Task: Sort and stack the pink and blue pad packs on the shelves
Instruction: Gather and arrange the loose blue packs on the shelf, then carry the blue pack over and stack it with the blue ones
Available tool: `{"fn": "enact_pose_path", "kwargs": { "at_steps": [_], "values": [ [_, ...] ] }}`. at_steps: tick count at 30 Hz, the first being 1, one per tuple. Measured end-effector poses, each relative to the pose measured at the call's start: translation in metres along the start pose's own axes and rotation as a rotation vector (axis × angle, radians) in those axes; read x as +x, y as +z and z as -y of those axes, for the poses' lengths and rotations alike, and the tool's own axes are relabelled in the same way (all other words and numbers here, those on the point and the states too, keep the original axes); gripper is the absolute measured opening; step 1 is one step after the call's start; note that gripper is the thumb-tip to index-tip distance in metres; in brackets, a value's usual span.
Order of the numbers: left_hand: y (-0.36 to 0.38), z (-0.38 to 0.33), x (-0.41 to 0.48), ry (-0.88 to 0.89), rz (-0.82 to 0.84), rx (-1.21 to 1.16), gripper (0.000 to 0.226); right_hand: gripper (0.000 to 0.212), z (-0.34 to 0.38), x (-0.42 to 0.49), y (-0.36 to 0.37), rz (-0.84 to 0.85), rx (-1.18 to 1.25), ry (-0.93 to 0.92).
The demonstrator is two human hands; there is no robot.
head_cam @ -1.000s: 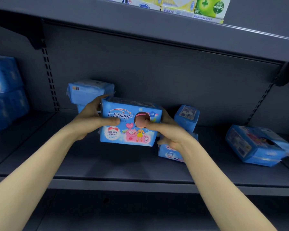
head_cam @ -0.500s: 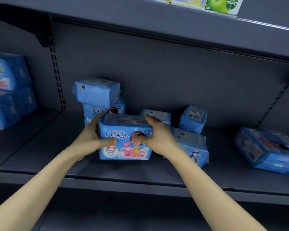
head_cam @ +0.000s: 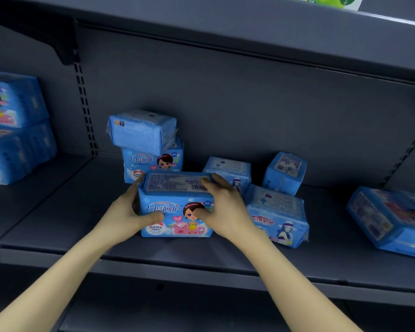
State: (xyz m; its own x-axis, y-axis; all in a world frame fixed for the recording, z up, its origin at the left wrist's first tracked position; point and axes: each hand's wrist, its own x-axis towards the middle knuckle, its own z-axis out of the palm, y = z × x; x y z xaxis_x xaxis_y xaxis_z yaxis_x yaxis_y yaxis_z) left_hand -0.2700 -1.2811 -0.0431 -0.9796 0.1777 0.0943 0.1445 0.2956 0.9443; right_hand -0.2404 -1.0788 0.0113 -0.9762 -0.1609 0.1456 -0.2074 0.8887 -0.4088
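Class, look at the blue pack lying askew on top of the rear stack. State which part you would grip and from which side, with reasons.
Likely by its two short ends, left hand and right hand coming from the front once they release the front pack. The top pack is a wide, soft block perched tilted on the pack below, with the back panel close behind.

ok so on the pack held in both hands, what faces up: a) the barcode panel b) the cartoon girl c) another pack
a: the held pack shows its barcode panel on top and the cartoon girl in front, gripped by the left hand and right hand.
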Motion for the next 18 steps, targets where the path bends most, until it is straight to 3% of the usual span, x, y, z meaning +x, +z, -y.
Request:
{"fn": "enact_pose_path", "kwargs": {
  "at_steps": [5,9,18],
  "values": [
    [0.005,0.004,-0.007,-0.006,-0.027,0.036,0.064,0.069,-0.001,-0.001,0.000,-0.055,0.096,0.006],
    [0.007,0.005,-0.009,-0.015,-0.046,-0.004,0.060,0.069,0.001,-0.001,0.002,-0.074,0.122,0.015],
    [-0.029,0.008,-0.031,-0.010,-0.167,0.043,0.077,0.064,0.042,0.010,0.012,-0.042,0.042,-0.126]
  ]
}}
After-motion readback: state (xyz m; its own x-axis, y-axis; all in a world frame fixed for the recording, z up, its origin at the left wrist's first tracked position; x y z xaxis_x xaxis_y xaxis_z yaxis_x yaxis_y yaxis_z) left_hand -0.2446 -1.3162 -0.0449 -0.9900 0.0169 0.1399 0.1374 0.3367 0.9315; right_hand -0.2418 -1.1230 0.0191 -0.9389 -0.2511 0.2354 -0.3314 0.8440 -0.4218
